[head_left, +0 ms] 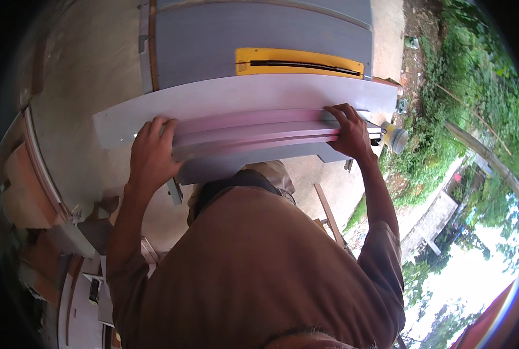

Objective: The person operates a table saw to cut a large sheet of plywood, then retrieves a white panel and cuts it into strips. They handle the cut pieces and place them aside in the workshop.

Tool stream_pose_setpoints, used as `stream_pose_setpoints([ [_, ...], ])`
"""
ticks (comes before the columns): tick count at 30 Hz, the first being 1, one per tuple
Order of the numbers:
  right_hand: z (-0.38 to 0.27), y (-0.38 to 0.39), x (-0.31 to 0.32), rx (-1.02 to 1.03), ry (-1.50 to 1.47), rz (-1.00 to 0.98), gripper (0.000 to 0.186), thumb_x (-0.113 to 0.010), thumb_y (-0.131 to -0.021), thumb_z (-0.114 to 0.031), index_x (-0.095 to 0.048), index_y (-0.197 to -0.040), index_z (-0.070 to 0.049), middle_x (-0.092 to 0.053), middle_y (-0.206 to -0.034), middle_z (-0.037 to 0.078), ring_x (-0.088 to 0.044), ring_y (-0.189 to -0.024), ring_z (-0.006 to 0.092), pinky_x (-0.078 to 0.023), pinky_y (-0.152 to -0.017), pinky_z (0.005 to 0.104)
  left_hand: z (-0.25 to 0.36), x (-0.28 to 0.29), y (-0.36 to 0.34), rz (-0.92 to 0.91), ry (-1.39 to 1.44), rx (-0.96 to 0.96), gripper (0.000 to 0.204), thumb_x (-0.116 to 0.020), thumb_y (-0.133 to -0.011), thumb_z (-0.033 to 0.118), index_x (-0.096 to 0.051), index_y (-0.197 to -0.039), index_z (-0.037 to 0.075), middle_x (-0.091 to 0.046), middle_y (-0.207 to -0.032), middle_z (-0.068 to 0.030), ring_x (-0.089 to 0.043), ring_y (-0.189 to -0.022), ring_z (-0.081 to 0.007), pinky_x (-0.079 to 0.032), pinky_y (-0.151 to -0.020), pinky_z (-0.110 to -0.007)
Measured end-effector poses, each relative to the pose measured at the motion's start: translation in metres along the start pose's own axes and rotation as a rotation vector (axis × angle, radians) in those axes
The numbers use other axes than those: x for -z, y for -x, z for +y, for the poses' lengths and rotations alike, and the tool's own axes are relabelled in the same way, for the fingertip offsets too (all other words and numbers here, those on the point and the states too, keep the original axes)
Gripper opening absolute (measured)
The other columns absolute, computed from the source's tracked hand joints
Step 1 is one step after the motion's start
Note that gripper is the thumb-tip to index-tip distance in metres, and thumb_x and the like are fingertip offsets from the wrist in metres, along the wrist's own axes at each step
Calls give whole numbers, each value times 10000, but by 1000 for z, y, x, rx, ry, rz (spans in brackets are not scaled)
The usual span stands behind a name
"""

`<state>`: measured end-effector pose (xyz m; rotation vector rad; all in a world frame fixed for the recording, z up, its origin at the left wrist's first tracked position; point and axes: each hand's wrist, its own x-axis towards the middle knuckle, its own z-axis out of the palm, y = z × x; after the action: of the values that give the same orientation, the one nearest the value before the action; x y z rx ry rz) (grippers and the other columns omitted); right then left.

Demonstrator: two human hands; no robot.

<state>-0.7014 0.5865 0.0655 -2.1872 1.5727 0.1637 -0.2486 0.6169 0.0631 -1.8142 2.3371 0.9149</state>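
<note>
A stack of several long, narrow strips [253, 132], pinkish and grey, lies crosswise in front of my body. My left hand [151, 152] is closed on the stack's left end, its fingers over the far edge. Around the right end my right hand [351, 132] grips the same strips, fingers bent over the top. Just beyond the stack runs a long pale grey board [230, 93], like a saw fence. Behind that board a table saw [195, 43] shows its grey top and a yellow insert [243, 61] with a dark slot. Both palms' undersides are hidden.
Brown panels [30, 186] and a white cabinet-like piece [85, 302] stand at the left. A bucket [395, 138] sits past the saw's right end. A wooden bar [327, 212] is close to my right side. Green plants [439, 110] grow along the right.
</note>
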Motion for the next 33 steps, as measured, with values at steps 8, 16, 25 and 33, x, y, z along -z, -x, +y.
stream_pose_setpoints([
  [8,63,16,28,-176,-514,-190,791,-727,-813,-564,-530,-1418,-93,-559,-1394,130,-486,-1337,310,-323,-1148,443,-119,-13,30,559,999,668,511,-741,-887,391,-597,-1229,39,-588,-1235,-85,-550,-1122,-172,-486,-928,-340],
  [16,249,20,-15,-309,22,211,504,-618,-991,-326,-524,-1384,-25,-567,-1344,217,-516,-1279,378,-421,-1057,473,-123,-103,49,491,1913,677,424,-696,-939,339,-585,-1212,34,-631,-1166,-100,-625,-1054,-237,-498,-955,-360],
  [25,236,5,-20,-278,39,320,560,-592,-977,-398,-471,-1446,-117,-418,-1517,182,-361,-1425,358,-250,-1175,479,-101,-82,22,549,1830,698,371,-658,-972,217,-535,-1242,-4,-639,-1155,-138,-671,-1013,-257,-572,-885,-358],
  [33,247,22,-30,-250,87,323,508,-654,-938,-333,-522,-1381,-123,-501,-1452,153,-410,-1377,345,-269,-1160,463,-128,-101,25,489,1772,772,438,-689,-952,228,-517,-1266,-24,-635,-1152,-160,-680,-1001,-279,-578,-879,-362],
])
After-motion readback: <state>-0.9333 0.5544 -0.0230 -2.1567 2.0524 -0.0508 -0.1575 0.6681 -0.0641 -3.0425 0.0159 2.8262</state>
